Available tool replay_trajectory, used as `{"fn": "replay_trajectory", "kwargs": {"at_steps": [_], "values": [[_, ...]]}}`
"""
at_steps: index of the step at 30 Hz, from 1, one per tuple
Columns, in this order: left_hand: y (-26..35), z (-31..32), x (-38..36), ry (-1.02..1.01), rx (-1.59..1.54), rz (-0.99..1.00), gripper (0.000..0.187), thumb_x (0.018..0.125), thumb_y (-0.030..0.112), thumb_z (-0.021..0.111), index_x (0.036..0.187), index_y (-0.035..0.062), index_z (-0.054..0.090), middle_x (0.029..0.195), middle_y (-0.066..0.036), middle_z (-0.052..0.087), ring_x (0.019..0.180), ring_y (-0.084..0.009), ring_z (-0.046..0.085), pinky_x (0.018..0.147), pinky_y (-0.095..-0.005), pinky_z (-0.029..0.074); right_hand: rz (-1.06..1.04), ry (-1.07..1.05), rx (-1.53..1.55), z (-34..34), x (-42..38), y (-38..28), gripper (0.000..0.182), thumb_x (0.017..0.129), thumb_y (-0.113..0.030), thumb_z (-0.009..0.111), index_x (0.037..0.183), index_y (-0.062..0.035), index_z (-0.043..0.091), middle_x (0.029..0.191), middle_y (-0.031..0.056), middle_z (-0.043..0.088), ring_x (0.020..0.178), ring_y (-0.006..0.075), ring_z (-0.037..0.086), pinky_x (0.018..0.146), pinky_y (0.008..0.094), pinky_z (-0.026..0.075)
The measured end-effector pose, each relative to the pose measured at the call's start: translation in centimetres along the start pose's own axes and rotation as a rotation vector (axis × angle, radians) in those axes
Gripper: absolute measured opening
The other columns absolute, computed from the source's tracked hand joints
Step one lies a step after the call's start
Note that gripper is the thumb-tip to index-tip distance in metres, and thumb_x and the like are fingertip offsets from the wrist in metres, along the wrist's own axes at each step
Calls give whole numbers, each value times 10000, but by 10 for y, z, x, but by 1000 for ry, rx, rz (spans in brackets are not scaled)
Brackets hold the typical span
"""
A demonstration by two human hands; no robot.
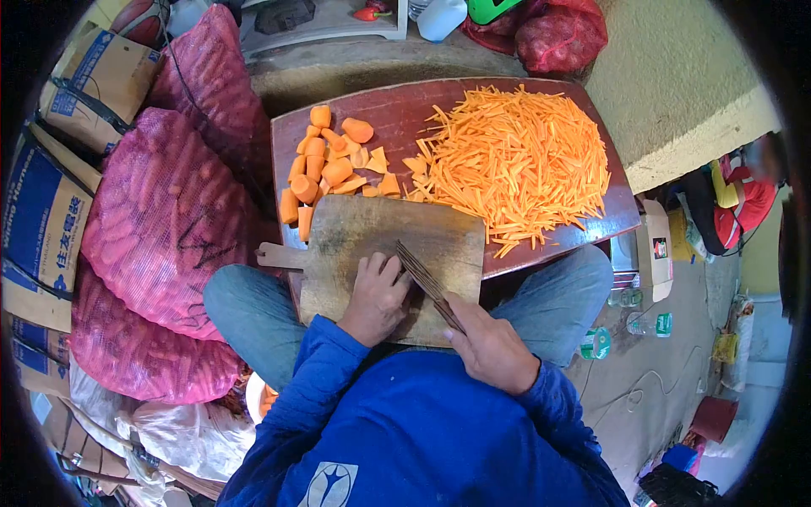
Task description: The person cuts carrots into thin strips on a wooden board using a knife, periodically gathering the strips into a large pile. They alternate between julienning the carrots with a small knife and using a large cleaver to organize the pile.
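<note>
A worn wooden cutting board (355, 228) with a handle at its left lies over the near edge of a dark red table (397, 101). My right hand (490, 342) is closed round the handle of a dark knife (422, 275), whose blade points up and left over the board. My left hand (378, 296) rests on the board beside the blade, fingers curled; what lies under them is hidden. Carrot chunks (314, 165) sit behind the board at the left. A big heap of carrot strips (515, 160) covers the table's right part.
Pink mesh sacks (160, 220) and cardboard boxes (51, 220) stand close at the left. A red mesh bag (562, 38) lies beyond the table. A concrete ledge (676, 110) runs at the right. Plastic bottles (596, 342) are on the floor at the right.
</note>
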State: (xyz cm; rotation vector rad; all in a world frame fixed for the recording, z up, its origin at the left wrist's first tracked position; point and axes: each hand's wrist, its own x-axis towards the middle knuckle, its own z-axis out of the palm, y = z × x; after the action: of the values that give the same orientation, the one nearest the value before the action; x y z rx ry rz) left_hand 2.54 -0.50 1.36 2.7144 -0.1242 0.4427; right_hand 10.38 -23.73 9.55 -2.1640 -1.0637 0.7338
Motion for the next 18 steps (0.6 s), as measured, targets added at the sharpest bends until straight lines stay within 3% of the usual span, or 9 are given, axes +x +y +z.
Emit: {"fn": "replay_trajectory", "kwargs": {"at_steps": [4,7,12,18], "values": [[1,-2,1,41,-45,1,417,757,113,735,1162,14,711,1112,-137,595,1063,-349,546,891,-461,459,-91,41,-51,-7,-14,-2,605,1054,-224,623,1560,18,395,1263,334,665,1033,499,710,825,558,601],[0,-1,1,67,-83,21,393,783,118,699,1159,9,714,1127,-136,606,1056,-344,550,894,-461,460,10,-19,-56,-14,-14,-17,546,1034,-141,633,1521,22,446,1207,295,689,1046,496,697,847,548,579],[-2,4,-2,71,-106,19,351,813,117,673,1139,4,735,1111,-132,626,1040,-336,560,883,-456,459,-3,-39,-21,0,12,2,525,1050,-176,606,1512,4,433,1130,313,703,997,520,695,809,576,574],[-4,7,0,161,-136,-5,397,760,82,742,1153,22,744,1059,-122,615,1018,-338,560,866,-451,454,-67,-23,6,-5,32,2,511,1065,-211,585,1507,-20,414,1074,329,708,954,543,691,791,600,568]]}}
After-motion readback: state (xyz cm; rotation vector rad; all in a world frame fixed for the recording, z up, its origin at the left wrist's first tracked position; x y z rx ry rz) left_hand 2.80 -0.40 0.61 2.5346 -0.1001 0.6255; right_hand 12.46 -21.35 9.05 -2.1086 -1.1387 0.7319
